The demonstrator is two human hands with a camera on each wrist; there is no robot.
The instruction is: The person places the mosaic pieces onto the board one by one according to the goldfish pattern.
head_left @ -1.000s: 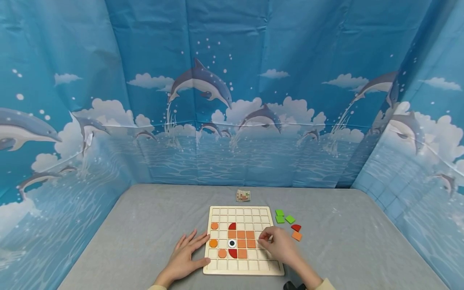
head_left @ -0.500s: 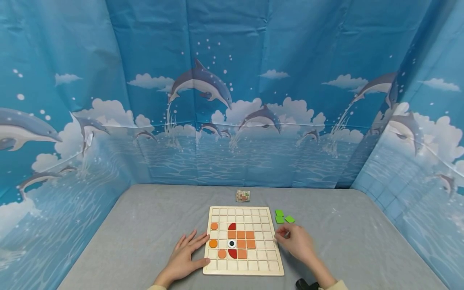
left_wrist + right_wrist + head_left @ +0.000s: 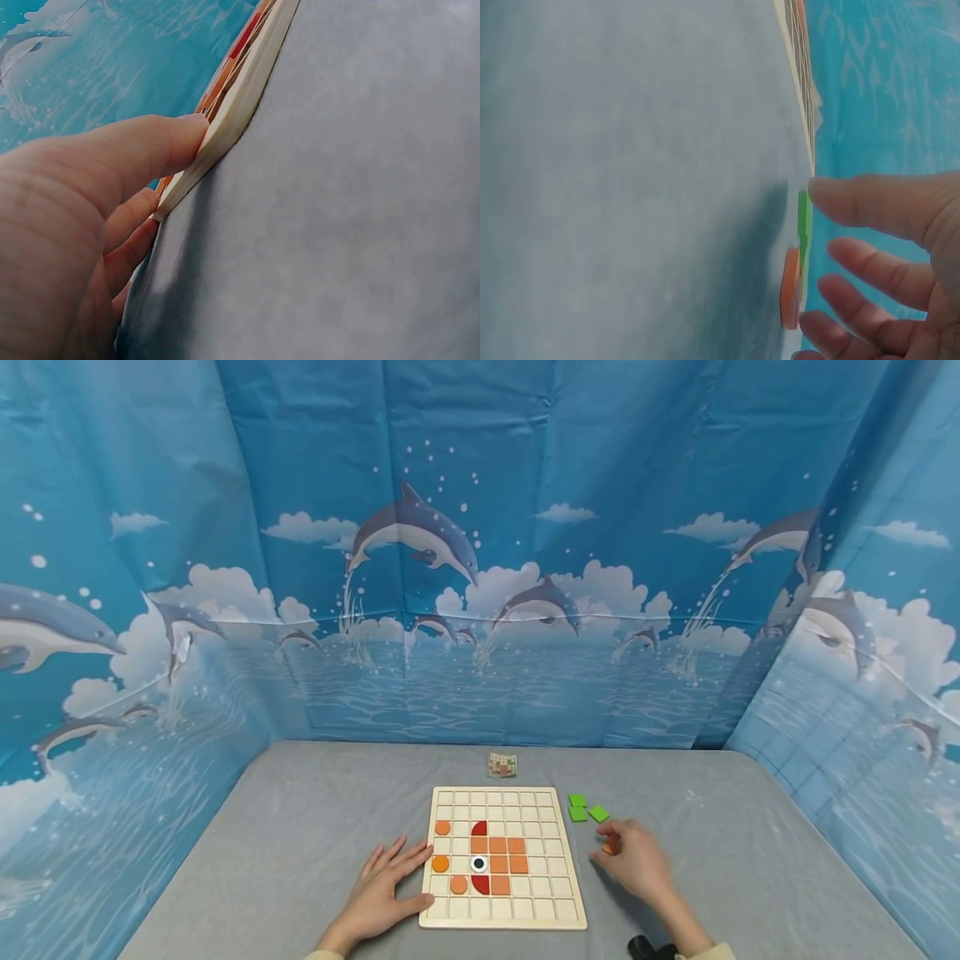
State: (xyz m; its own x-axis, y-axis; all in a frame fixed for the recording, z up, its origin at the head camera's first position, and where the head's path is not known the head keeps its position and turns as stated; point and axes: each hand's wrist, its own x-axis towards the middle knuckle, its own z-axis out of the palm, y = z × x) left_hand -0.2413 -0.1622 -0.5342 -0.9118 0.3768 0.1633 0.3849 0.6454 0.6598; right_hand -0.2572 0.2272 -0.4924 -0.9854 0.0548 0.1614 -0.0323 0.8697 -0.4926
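A pale wooden grid board [image 3: 543,910] lies on the table with orange square tiles [image 3: 498,864], red quarter-round pieces, orange discs and a black-and-white eye piece set in its cells. My left hand [image 3: 381,893] rests at the board's left edge, fingers straight and thumb against the rim, as the left wrist view also shows. My right hand [image 3: 637,864] hovers right of the board over a loose orange tile [image 3: 790,289], which lies on the table. Its thumb and fingers are apart with a gap between them. The hand partly hides the loose orange and red pieces in the head view.
Several green tiles [image 3: 577,814] lie just beyond my right hand, beside the board's far right corner. A small patterned card [image 3: 502,766] lies behind the board. The grey cloth table [image 3: 322,802] ends at a blue dolphin curtain [image 3: 480,685].
My right hand has moved right, from over the board's right side to the loose orange and red pieces. My left hand and the pieces on the board have stayed put.
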